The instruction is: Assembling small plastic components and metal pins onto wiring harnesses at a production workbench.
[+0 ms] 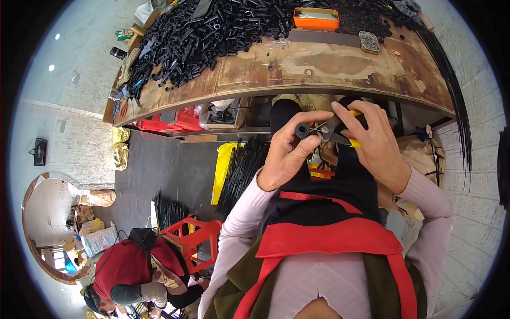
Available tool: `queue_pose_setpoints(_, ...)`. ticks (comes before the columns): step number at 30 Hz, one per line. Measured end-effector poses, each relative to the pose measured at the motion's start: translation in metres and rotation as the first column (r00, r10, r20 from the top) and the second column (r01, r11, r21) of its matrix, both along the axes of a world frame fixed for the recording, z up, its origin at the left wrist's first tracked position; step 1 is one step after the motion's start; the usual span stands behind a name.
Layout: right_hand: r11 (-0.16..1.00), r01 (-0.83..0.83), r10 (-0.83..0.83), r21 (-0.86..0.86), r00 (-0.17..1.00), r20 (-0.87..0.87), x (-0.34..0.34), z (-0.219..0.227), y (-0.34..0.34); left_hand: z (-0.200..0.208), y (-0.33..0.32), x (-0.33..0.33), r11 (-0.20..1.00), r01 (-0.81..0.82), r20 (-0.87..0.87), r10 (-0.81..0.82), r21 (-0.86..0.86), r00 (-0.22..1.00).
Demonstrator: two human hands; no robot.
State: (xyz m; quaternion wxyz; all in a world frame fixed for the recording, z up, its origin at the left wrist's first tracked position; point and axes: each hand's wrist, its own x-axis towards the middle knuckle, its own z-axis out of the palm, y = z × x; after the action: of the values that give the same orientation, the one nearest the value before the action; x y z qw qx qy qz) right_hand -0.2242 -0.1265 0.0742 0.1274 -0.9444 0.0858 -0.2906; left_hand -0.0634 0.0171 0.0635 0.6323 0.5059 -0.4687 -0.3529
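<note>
My left hand (pixel 289 151) is closed around a short black tube (pixel 302 130), its round open end facing up between thumb and forefinger. In my right hand (pixel 374 141) are pliers (pixel 334 131) with yellow handles, the fingers wrapped about them. The metal jaws reach to the tube's side, where a thin pale piece like a wire or pin crosses between them. Whether the jaws touch the tube cannot be made out. Both hands are above my lap, just in front of the wooden table's (pixel 255 69) near edge.
A heap of black tubes (pixel 207 37) covers the table's back left. An orange tin (pixel 316 18) and a small clear box (pixel 369 42) stand at the back right. Long black rods (pixel 241 170) lie on the floor. A person in red (pixel 133 271) bends beside a red stool (pixel 194 236).
</note>
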Motion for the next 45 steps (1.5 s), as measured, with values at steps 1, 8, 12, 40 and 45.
queue_pose_setpoints(1, 0.999, 0.002, 0.000, -0.041, 1.000, 0.028, 0.000, 0.000, 0.001, 0.000, 0.002, 0.000, 1.000, 0.009, -0.006, -0.009, 0.002, 1.000)
queue_pose_setpoints(8, 0.993, -0.072, 0.063, -0.099, 0.994, -0.092, -0.011, 0.013, -0.005, -0.002, 0.007, 0.003, 0.998, -0.062, 0.087, 0.062, -0.011, 0.994)
queue_pose_setpoints(12, 0.957, -0.247, 0.185, -0.150, 0.922, -0.340, -0.026, 0.062, -0.018, 0.009, 0.009, 0.010, 0.986, 0.145, 0.053, -0.150, 0.087, 0.987)
queue_pose_setpoints(40, 0.549, 0.122, 0.416, 0.827, 0.818, -0.397, -0.047, 0.033, -0.044, 0.002, -0.039, 0.008, 0.931, 0.322, -0.070, -0.314, 0.173, 0.947)
queue_pose_setpoints(45, 0.370, 0.167, 0.451, 0.914, 0.828, -0.334, -0.053, 0.022, -0.035, 0.001, -0.041, 0.007, 0.932, 0.314, -0.076, -0.305, 0.180, 0.949)
